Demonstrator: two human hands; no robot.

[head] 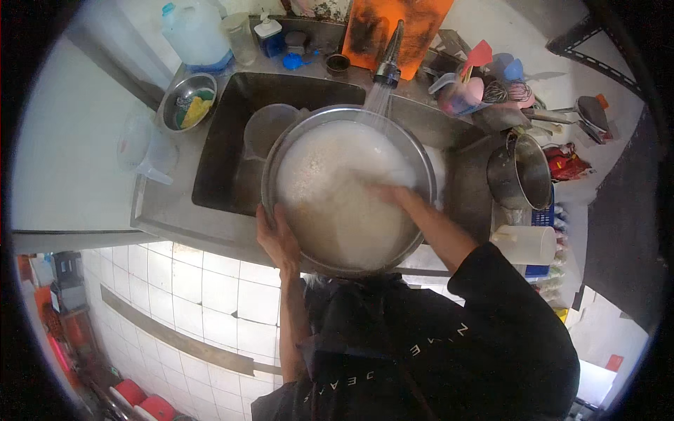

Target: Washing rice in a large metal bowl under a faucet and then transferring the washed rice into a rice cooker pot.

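A large round metal bowl [430,173] rests over the sink in front of me, full of cloudy whitish water [337,142]. Pale grains [316,166] show through near its left side and look like rice. My left hand [278,237] grips the bowl's left rim. My right hand [392,194] reaches in from the right, its fingers blurred and partly hidden in the water. From a faucet's spray head [387,73] at the back, water runs in thin streams into the bowl's far side.
Left of the bowl, a translucent plastic container [268,129] sits in the sink basin [226,158]. A small metal bowl with a yellow sponge [197,111] and a clear pitcher [150,152] stand farther left. On the right are a metal pot [518,171], a plastic jug [526,244] and utensils in a measuring jug [463,100].
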